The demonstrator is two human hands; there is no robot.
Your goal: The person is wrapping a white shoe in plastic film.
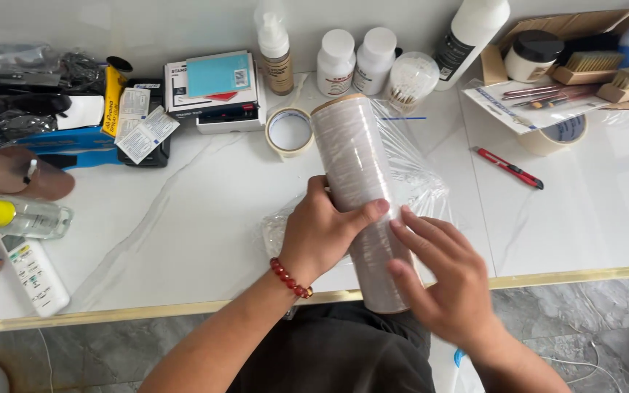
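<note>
Nearest to me, at the gold-trimmed front edge of the white marble table (pixel 183 218), I see two bare hands on a large roll of clear stretch film (pixel 358 182). The roll lies lengthwise, its near end overhanging the table edge. My left hand (pixel 322 236), with a red bead bracelet (pixel 290 279) at the wrist, curls around the roll's left side, thumb pressed across the top. My right hand (pixel 445 280) lies on the roll's right side, fingers spread; it is slightly blurred, so I cannot tell whether it pinches the film's loose end. Loose film (pixel 409 171) bunches beneath and right of the roll. Farther off, a tape ring (pixel 290 132) sits just left of the roll's far end, and a red utility knife (pixel 508 167) lies well right. White bottles (pixel 354 62) stand at the back.
</note>
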